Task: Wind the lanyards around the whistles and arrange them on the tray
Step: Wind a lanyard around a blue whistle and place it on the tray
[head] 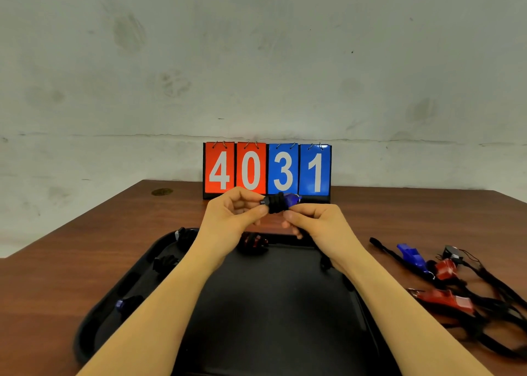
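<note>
Both hands hold one blue whistle [291,199] above the far edge of the black tray [273,304]; a black lanyard is wound thickly around its middle. My left hand [233,213] pinches its left end and my right hand [316,221] grips the wound cord from below. On the tray lie several wound whistles: a red one [254,242] near the far rim, a black one [185,237] at the far left, another black one [165,263] below it, and a blue one [125,304] at the left edge.
On the brown table right of the tray lies a tangle of unwound whistles with black lanyards: a blue whistle [412,256], a red whistle [446,268], another red whistle [450,301]. A flip scoreboard [267,170] reading 4031 stands against the wall.
</note>
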